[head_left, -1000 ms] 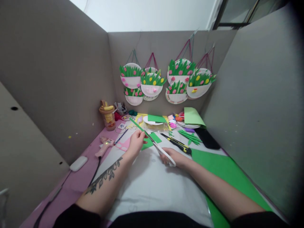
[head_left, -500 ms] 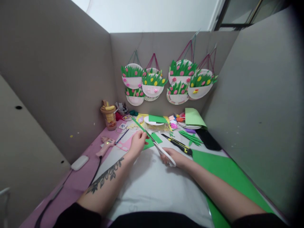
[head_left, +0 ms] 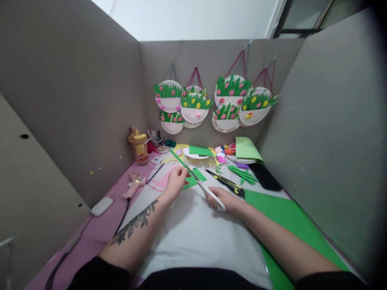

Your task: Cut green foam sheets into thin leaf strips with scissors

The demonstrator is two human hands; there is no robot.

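Between the fingers of my left hand (head_left: 177, 179) is a narrow green paper strip (head_left: 177, 157), which slants up and away to the left. My right hand (head_left: 218, 197) is closed around the white handles of a pair of scissors (head_left: 208, 193). The dark blades lie along the strip close to my left fingertips; whether they are parted I cannot tell. Under and behind my hands a piece of green paper (head_left: 199, 175) lies on the white table cover (head_left: 193, 233). To the right rests a small pile of cut green paper strips (head_left: 243, 174).
A black-and-yellow utility knife (head_left: 229, 186) and a black phone (head_left: 266, 177) lie right of my hands, beside a large green sheet (head_left: 281, 217). On the left are a pink glue gun (head_left: 136, 186), a white case (head_left: 102, 206) and a brown cup (head_left: 139, 151). Paper-plate flower baskets (head_left: 196, 108) hang behind.
The view has shifted slightly. The green strip's far end has moved a little to the right. Both hands keep their hold, the scissors still at the strip.
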